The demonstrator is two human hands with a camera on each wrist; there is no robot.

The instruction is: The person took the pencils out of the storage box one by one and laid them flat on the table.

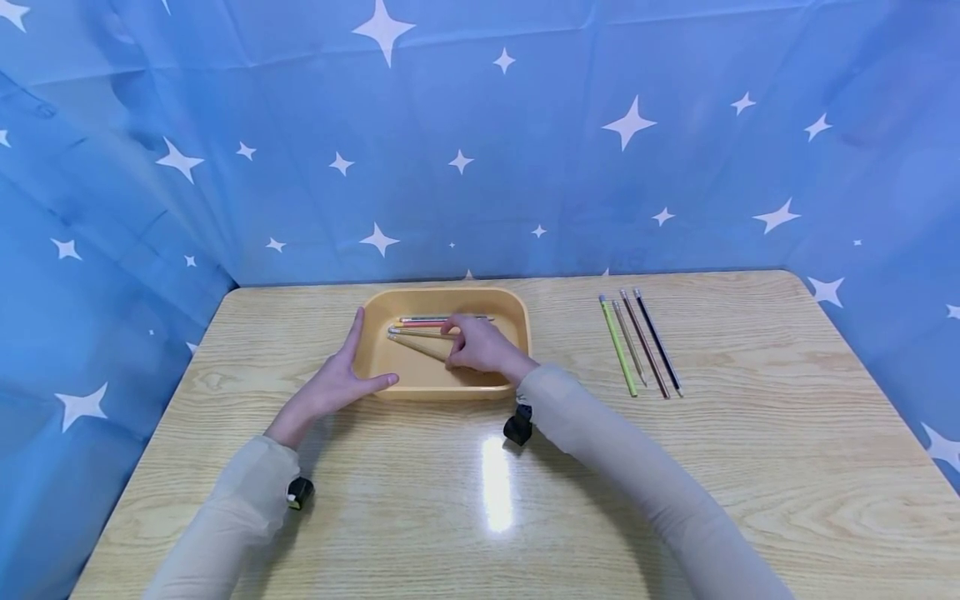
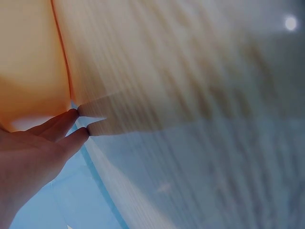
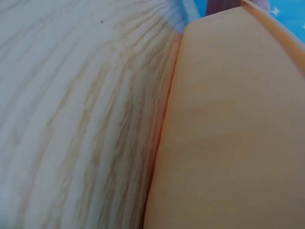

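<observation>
An orange-tan plastic tray (image 1: 519, 333) stands near the back of the table. Along its left wall lies my left hand (image 1: 336, 385), its fingers straight and its thumb by the front rim. In the left wrist view the left hand's fingers (image 2: 62, 126) are beside the tray's outer wall (image 2: 33, 52). My right hand (image 1: 483, 346) reaches inside and pinches the right end of a natural wood pencil (image 1: 418, 346), which lies at a slant. Behind it are another wooden pencil (image 1: 423, 334) and several coloured pencils (image 1: 420, 322), partly hidden by the right hand.
Right of the tray, a green pencil (image 1: 618, 346), a tan pencil (image 1: 630, 342), a dark red pencil (image 1: 645, 343) and a black pencil (image 1: 658, 342) lie side by side. A blue curtain with white stars (image 1: 465, 200) hangs behind the wooden table (image 1: 405, 500).
</observation>
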